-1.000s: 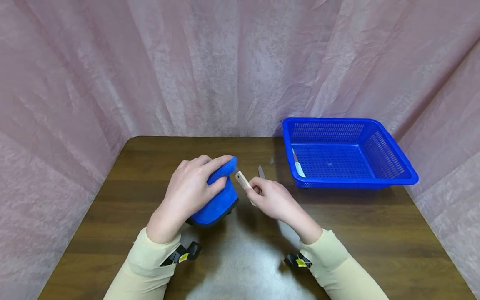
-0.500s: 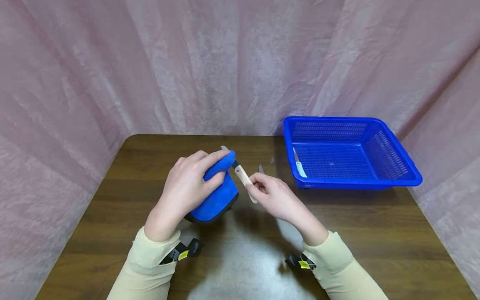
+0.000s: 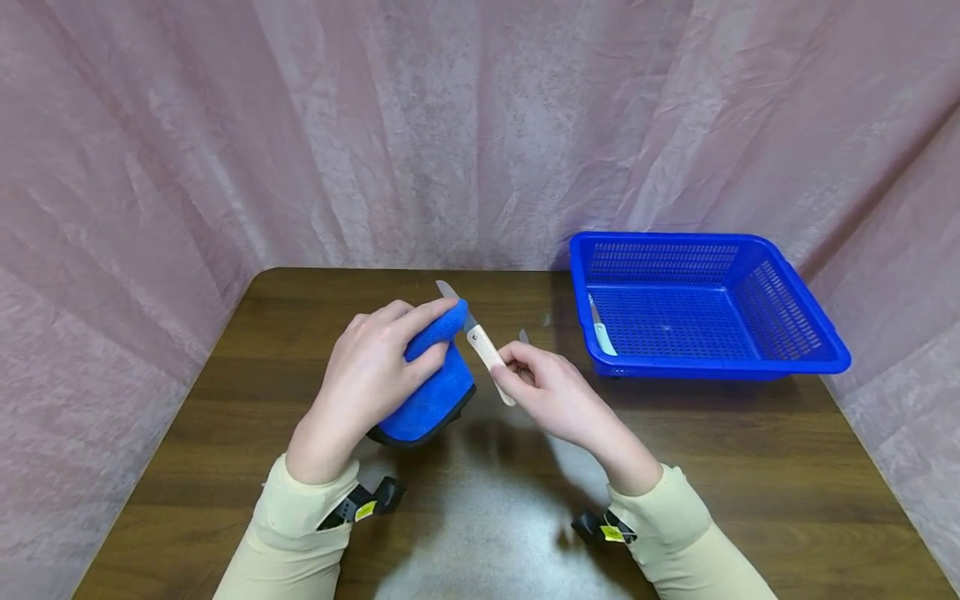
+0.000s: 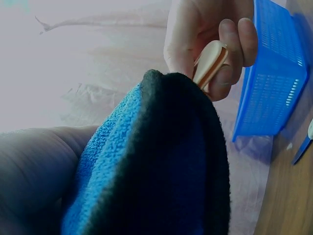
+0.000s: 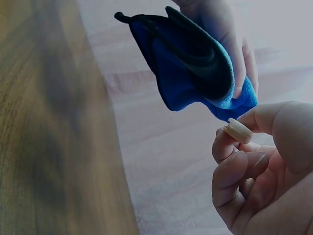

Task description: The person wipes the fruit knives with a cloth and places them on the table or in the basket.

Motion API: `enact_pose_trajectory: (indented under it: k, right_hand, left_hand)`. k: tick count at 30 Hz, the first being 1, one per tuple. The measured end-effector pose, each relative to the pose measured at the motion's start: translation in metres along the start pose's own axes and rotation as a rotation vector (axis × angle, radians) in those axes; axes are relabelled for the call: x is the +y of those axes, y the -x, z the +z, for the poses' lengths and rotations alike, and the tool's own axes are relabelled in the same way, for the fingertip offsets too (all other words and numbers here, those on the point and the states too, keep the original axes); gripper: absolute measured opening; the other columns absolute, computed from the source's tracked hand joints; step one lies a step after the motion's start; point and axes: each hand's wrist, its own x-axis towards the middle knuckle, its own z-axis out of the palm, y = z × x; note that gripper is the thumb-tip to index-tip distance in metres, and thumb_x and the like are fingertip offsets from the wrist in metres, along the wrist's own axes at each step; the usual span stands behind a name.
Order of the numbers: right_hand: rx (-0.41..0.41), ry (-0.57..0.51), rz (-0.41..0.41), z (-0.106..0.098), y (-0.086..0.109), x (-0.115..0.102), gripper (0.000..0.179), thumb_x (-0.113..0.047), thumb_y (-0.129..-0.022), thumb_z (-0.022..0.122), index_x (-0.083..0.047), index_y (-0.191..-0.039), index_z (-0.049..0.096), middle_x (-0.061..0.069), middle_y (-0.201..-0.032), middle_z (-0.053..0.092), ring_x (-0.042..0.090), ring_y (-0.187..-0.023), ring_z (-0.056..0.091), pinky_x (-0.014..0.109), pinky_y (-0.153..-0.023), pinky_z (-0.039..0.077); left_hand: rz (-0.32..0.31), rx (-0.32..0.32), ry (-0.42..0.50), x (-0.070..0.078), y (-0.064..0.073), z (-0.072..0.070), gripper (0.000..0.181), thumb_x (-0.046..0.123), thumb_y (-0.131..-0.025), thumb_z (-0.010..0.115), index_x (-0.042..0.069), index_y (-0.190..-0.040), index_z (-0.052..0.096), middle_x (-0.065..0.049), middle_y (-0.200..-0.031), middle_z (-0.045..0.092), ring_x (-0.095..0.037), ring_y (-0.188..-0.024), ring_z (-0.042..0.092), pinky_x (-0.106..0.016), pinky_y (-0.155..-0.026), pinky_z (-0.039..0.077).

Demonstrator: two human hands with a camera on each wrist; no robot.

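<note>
My left hand (image 3: 375, 358) pinches a folded blue cloth (image 3: 431, 400) with a dark edging between thumb and fingers. The cloth lies over the middle of a knife's blade; the tip (image 3: 446, 288) sticks out past the index finger. By its pale handle (image 3: 483, 344), the knife is pinched in my right hand (image 3: 551, 392), handle end slanting down toward me. In the right wrist view the handle's end (image 5: 238, 131) shows between thumb and fingers. A second knife (image 3: 523, 337) lies behind my right hand, mostly hidden; the left wrist view shows its blade (image 4: 301, 151) on the table.
A blue perforated basket (image 3: 712, 367) stands at the back right of the wooden table (image 3: 247, 358). Inside it, along the left wall, lies a knife with a light handle (image 3: 605, 339). Pink curtains (image 3: 420, 133) hang behind and at the sides.
The knife's tip, hidden one second ago, has come out beyond the cloth at the upper left. More of the handle's end shows below my right fingers. My left hand has shifted slightly left and up.
</note>
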Motion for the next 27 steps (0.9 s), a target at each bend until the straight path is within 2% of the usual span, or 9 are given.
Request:
enact_pose_trajectory:
  k: [13, 19, 27]
  right_hand:
    - [0.002, -0.015, 0.000, -0.001, 0.001, -0.001, 0.014, -0.033, -0.111, 0.066, -0.022, -0.108, 0.075, -0.009, -0.074, 0.062, 0.019, -0.069, 0.058, 0.033, -0.063, 0.045]
    - [-0.005, -0.034, 0.002, -0.001, 0.002, -0.001, 0.011, -0.029, -0.111, 0.067, -0.021, -0.111, 0.075, -0.008, -0.080, 0.067, 0.018, -0.074, 0.063, 0.034, -0.066, 0.049]
    - [-0.016, -0.035, 0.017, -0.003, 0.002, -0.001, 0.010, -0.025, -0.107, 0.066, -0.019, -0.109, 0.074, -0.007, -0.076, 0.064, 0.016, -0.069, 0.059, 0.032, -0.061, 0.045]
  left_hand:
    - [0.013, -0.016, -0.009, 0.005, 0.000, 0.002, 0.052, 0.029, -0.101, 0.076, 0.030, -0.153, 0.069, -0.007, -0.118, 0.078, -0.025, -0.099, 0.071, -0.053, -0.092, 0.053]
    - [0.045, -0.016, -0.016, 0.008, 0.001, 0.005, 0.049, 0.028, -0.100, 0.076, 0.028, -0.149, 0.072, -0.007, -0.113, 0.077, -0.026, -0.097, 0.070, -0.053, -0.090, 0.053]
    - [0.080, -0.004, -0.035, 0.010, 0.001, 0.009, 0.048, 0.027, -0.100, 0.077, 0.027, -0.148, 0.073, -0.006, -0.108, 0.076, -0.024, -0.091, 0.069, -0.050, -0.087, 0.052]
